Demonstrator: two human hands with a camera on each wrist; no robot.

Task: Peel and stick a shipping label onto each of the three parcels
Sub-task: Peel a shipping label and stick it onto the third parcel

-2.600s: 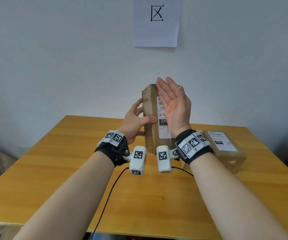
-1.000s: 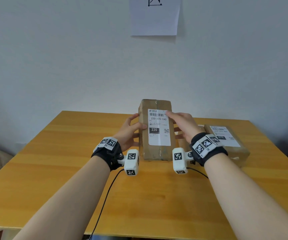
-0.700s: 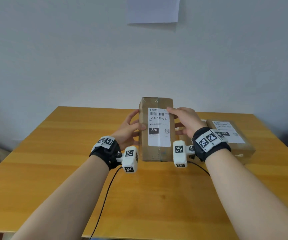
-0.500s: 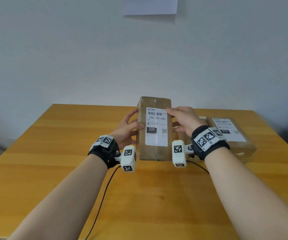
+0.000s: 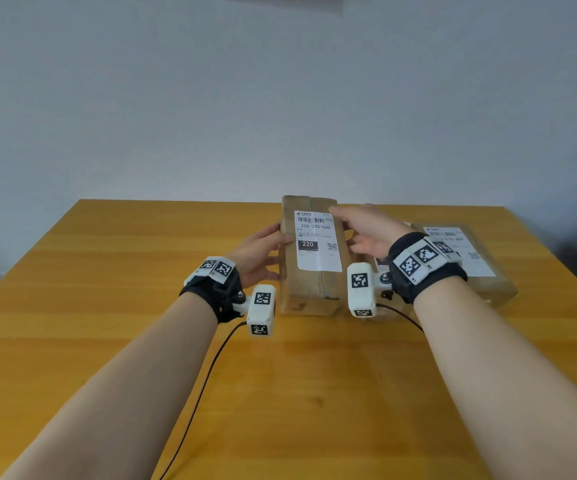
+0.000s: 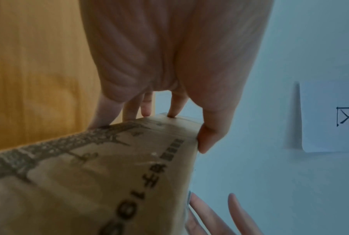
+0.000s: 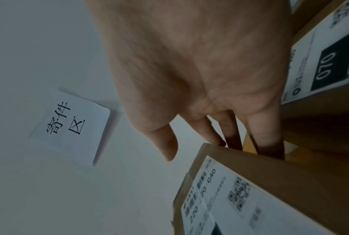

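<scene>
Holding a long brown cardboard parcel [image 5: 309, 271] between both hands at table centre, toward 12 o'clock from the wearer. Left hand [image 5: 257, 256] gripping the parcel's 9 o'clock side, thumb [image 6: 207, 139] hooked over the top edge and fingers [image 6: 133, 109] pressed to the side face. Right hand [image 5: 363, 233] clasping the 3 o'clock side, thumb lying across the top near the far corner, fingers [image 7: 264, 136] reaching down behind the edge. Carrying a white shipping label [image 5: 318, 242] on its top face, printed with a barcode, "220-220-C40", a dark "220" block and a QR code; flat and fully stuck as far as visible. Whether resting on the wooden table [image 5: 107, 306] or lifted just off it, cannot tell. Lying at 2 o'clock from the held parcel, a second cardboard parcel [image 5: 488, 282] with its own white label [image 5: 460, 251] facing up, showing "070" in the right wrist view. Between the two, low behind the right wrist, a sliver of something else brown, too hidden to identify. Hanging on the wall at 12 o'clock, a white paper sign [image 7: 71, 127] with handwritten characters. Strapped to each wrist, black bands with white marker-tagged camera blocks [image 5: 261, 310], a black cable [image 5: 204, 386] trailing toward 6 o'clock
</scene>
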